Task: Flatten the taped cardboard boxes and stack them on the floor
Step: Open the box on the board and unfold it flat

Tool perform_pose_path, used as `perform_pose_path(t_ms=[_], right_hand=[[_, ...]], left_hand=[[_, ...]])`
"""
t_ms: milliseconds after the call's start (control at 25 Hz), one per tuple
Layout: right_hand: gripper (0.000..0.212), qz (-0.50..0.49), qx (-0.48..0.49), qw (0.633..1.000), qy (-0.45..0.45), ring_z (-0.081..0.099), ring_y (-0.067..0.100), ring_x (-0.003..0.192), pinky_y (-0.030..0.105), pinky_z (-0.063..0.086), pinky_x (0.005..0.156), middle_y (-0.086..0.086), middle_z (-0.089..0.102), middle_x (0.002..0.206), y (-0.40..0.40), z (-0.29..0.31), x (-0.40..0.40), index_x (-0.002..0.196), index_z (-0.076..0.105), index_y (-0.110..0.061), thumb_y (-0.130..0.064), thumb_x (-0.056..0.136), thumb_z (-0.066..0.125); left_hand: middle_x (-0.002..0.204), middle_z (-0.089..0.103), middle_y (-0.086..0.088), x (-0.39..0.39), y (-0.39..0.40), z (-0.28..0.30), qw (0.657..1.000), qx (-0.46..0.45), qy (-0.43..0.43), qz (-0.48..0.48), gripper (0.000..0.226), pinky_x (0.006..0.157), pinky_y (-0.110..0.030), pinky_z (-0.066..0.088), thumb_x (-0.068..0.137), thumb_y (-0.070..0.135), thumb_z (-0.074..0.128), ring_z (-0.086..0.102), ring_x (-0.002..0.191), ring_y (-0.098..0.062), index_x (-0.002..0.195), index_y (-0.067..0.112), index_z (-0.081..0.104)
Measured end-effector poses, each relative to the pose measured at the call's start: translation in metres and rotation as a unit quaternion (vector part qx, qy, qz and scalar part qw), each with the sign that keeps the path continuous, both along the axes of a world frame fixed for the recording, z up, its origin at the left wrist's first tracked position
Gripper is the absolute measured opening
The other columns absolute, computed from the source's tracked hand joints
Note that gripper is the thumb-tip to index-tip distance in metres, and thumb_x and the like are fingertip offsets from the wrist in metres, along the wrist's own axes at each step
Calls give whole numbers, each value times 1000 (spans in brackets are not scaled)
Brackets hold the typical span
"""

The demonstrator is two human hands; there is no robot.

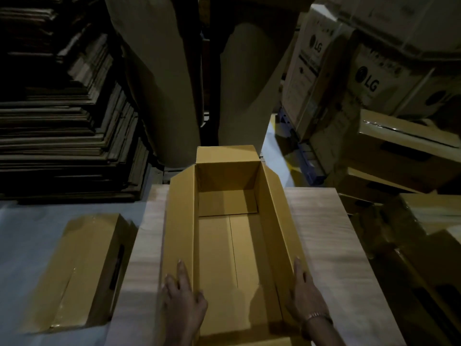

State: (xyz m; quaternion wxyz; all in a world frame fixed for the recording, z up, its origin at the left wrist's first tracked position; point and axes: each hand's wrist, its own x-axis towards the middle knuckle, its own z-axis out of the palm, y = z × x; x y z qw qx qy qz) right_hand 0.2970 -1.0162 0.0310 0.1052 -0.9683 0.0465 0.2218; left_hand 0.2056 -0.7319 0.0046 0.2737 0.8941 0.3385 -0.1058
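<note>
An open yellow-brown cardboard box [224, 236] stands on a pale wooden table [331, 245], its flaps spread outward and its inside empty. My left hand [180, 293] rests on the box's left long flap with straight fingers, the thumb over the inner edge. On the right long flap lies my right hand [303, 293], fingers straight, a bracelet at the wrist. A flattened cardboard box [82, 270] with shiny tape lies on the floor to the left of the table.
A tall stack of flat cardboard sheets [67, 121] fills the left. Two big brown paper rolls [159, 83] stand behind the table. LG cartons [349, 78] and several taped yellow boxes [404, 156] pile up on the right, close to the table edge.
</note>
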Motion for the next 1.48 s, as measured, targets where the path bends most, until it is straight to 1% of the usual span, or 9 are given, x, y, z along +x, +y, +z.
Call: perform_pose_path(t_ms=[120,280,560,800,920,1000,1120,1280,1480], right_hand=[[86,-22,-10,999,30,65,24,98,37,56,82,9,62,126,2,7,-14,165,-7,-29,-16,102,50],[79,-46,99,994,9,64,23,78,32,51,62,4,68,95,3,5,-20,161,18,-30,-16,95,60],[60,-53,224,973,31,68,25,83,38,58,70,3,70,103,4,-2,-8,144,36,-41,-19,91,55],[49,-86,326,939,75,66,26,110,51,57,96,0,65,126,-53,-18,25,143,45,-37,-23,99,60],[54,-61,315,942,96,64,25,113,50,56,99,0,64,130,-76,-38,44,145,44,-35,-26,95,64],[50,-55,322,940,99,64,24,109,45,56,97,-3,64,121,-77,-29,44,141,45,-35,-21,97,64],[47,-55,310,945,92,64,22,97,36,55,83,-6,64,109,-82,-28,46,136,42,-37,-21,97,63],[42,-42,284,953,101,66,27,77,38,53,58,5,66,96,-103,-52,51,126,26,-34,-29,99,57],[87,-90,369,900,214,72,30,95,47,64,78,15,67,125,-156,-100,89,160,16,-31,-27,90,69]], left_hand=[[158,35,-10,-5,7,2,997,-81,-6,-12,107,110,-46,47,95,41,65,47,136,-26,164,33,-17],[155,46,-6,-12,11,16,989,-139,-24,-35,101,103,-44,53,95,35,67,58,124,-24,165,37,-6],[125,67,3,-36,7,66,997,-76,-13,-14,92,90,-37,57,86,53,56,67,103,-19,161,51,3],[144,63,11,-33,-58,109,970,-88,-206,94,45,106,-43,46,93,77,41,59,129,-21,131,61,59],[162,40,-3,-24,-68,93,957,-145,-192,161,61,115,-59,40,89,77,58,39,147,-30,144,54,44],[163,37,-19,-13,-72,80,894,-332,-135,269,87,112,-65,40,88,73,67,41,145,-43,159,31,37],[132,67,-28,-8,-81,87,776,-554,-149,263,61,100,-66,51,98,59,56,63,121,-51,142,16,55],[124,75,-15,5,-101,94,814,-512,-171,214,54,99,-56,56,96,52,64,71,115,-37,137,18,58],[119,78,4,39,-160,86,880,-389,-196,189,84,102,-50,57,65,73,88,74,109,-21,131,25,68]])
